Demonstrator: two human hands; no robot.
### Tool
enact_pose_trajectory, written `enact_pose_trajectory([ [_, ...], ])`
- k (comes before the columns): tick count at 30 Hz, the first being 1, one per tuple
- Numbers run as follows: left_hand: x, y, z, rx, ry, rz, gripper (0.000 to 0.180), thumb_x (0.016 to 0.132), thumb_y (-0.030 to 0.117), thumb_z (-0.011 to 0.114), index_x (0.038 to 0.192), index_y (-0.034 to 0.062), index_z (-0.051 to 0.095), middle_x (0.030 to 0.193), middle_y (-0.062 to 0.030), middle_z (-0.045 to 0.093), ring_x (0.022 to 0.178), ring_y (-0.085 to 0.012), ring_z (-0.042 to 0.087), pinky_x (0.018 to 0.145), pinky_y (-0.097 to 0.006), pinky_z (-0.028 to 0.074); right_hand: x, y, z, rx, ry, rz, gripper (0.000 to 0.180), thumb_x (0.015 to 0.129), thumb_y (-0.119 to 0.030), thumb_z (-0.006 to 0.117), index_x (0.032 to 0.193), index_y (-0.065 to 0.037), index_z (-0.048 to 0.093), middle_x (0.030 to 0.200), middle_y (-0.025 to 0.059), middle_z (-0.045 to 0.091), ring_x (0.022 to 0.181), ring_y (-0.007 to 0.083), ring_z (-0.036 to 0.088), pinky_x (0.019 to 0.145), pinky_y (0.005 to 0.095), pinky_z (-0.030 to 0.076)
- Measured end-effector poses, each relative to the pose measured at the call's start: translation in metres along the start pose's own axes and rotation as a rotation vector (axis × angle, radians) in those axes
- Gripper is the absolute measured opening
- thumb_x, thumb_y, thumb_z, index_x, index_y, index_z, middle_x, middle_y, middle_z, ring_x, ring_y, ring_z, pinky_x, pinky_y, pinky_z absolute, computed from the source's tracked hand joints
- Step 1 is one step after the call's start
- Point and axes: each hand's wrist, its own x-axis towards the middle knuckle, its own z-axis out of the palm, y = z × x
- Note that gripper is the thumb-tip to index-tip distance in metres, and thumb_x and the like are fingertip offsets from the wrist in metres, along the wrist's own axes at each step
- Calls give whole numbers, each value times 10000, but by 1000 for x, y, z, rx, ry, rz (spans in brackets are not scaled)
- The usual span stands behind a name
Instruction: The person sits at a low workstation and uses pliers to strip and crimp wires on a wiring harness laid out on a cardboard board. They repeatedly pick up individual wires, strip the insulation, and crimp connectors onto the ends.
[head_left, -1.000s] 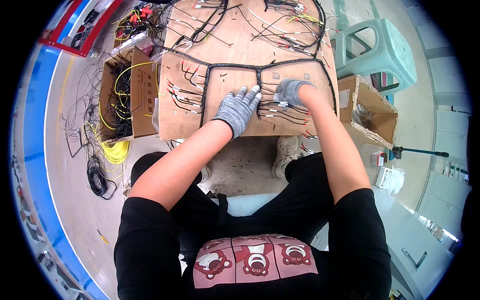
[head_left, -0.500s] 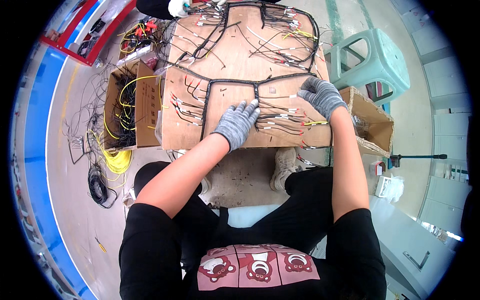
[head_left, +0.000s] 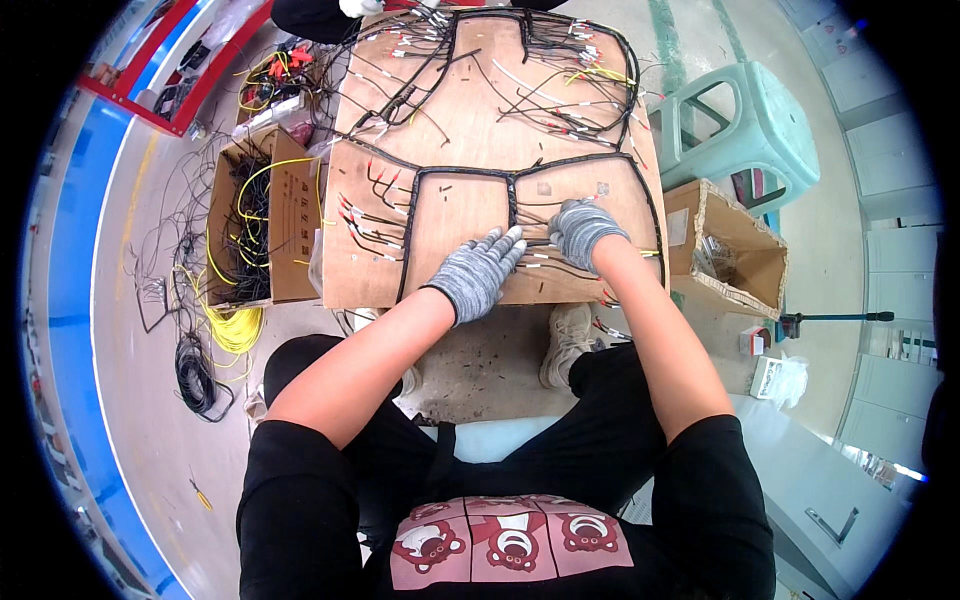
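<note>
Resting flat on the board (head_left: 440, 240), my gloved left hand (head_left: 478, 272) lies released, fingers spread beside the black wire bundle (head_left: 512, 195). My right hand (head_left: 583, 230) curls over thin loose wires (head_left: 545, 262) just right of it; I cannot tell whether it pinches any. Cardboard boxes flank the board.

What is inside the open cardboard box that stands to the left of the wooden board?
The cardboard box holds a tangle of black wires and yellow wires; some yellow ones spill onto the floor. The box bottom is covered by them, so anything beneath cannot be seen.
</note>
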Motion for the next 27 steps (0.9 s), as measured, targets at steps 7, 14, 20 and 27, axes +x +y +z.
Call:
enact_pose_trajectory([
  [7, 0, 0, 7, 29, -1, 4, 783, 762, 181, 653, 1421, 34, 255, 1498, -158, 213, 1367, -318, 260, 1098, -406, 267, 26, -3, 6, 159, -219, 27, 391, 794, -354, 596, 1031, -50, 665, 1041, 181, 643, 982, 328, 617, 866, 394, 482],
  [14, 3, -1, 9, 125, 19, 3, 762, 762, 159, 627, 1426, 60, 265, 1511, -129, 204, 1371, -286, 265, 1101, -401, 253, 10, 37, 5, 144, -255, 98, 342, 809, -340, 594, 979, -60, 691, 849, 138, 688, 779, 303, 649, 760, 375, 503],
  [20, -1, 0, 9, 155, -8, -26, 791, 764, 216, 644, 1434, 72, 249, 1516, -124, 190, 1376, -280, 256, 1093, -424, 255, -19, 36, -21, 208, -272, 106, 309, 771, -259, 597, 984, -52, 683, 817, 114, 679, 714, 245, 625, 726, 347, 492],
  [27, -1, -1, 0, 209, -17, -7, 803, 759, 245, 655, 1431, 69, 253, 1506, -130, 215, 1361, -288, 282, 1087, -426, 261, -24, 41, -23, 224, -240, 154, 285, 774, -227, 588, 975, -43, 671, 884, 154, 675, 800, 303, 640, 756, 369, 498],
])
